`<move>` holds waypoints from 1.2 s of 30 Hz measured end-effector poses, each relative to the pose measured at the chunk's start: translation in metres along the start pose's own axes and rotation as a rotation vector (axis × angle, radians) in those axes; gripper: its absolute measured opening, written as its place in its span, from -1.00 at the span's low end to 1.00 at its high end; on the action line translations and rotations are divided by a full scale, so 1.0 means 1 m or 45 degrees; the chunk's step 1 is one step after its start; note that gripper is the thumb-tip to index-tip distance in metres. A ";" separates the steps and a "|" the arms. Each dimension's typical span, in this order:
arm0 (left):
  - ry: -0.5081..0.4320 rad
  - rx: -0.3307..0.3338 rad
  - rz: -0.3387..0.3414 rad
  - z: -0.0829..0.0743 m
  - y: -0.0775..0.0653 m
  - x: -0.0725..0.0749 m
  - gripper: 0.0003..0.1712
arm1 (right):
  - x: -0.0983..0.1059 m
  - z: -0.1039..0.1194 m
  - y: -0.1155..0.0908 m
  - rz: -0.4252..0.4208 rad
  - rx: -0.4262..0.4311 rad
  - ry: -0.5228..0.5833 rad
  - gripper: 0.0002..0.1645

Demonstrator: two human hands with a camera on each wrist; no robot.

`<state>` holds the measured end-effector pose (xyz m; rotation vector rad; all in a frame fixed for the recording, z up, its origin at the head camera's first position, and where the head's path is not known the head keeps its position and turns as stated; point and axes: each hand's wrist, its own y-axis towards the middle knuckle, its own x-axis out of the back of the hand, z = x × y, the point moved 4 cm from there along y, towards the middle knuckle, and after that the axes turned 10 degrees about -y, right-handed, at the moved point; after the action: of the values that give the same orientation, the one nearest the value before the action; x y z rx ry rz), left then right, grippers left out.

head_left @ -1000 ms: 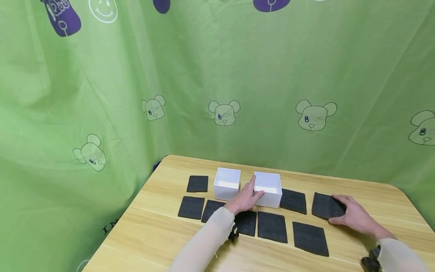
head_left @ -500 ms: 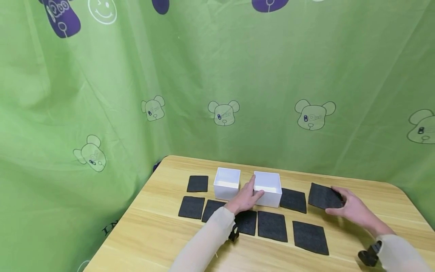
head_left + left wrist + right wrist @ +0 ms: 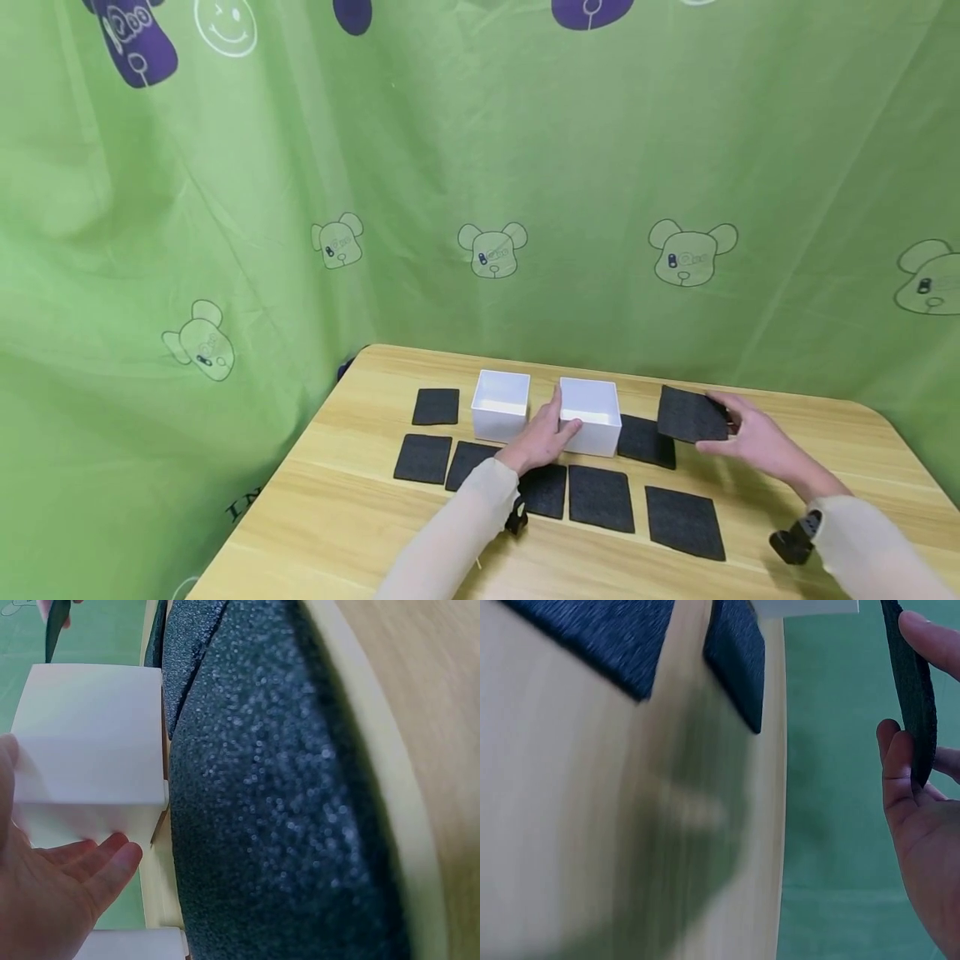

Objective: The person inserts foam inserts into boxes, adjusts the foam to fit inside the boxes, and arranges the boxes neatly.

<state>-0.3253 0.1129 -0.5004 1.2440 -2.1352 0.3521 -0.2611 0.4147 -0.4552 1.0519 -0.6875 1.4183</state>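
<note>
With right fingers [image 3: 897, 771] pinched on a raised pad [image 3: 690, 415] at three o'clock from the box [image 3: 600, 440], left fingers [image 3: 114, 874] straight against its seven-o'clock corner, apparently at the pad-moving step, next needing controlled placement.

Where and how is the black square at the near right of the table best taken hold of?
Probably by its right edge, coming from the right, with a pinch across its thickness. That black square lies flat on the table and looks thin, and this edge faces away from the neighbouring square on its left. The right hand holds a different square.
</note>
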 end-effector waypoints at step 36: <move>-0.025 -0.070 -0.028 0.008 0.002 -0.001 -0.12 | -0.040 0.061 0.067 0.070 0.070 0.157 0.09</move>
<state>-0.3300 0.1102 -0.5070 1.2436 -2.1319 0.2710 -0.3178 0.3336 -0.4541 0.9860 -0.5947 1.5435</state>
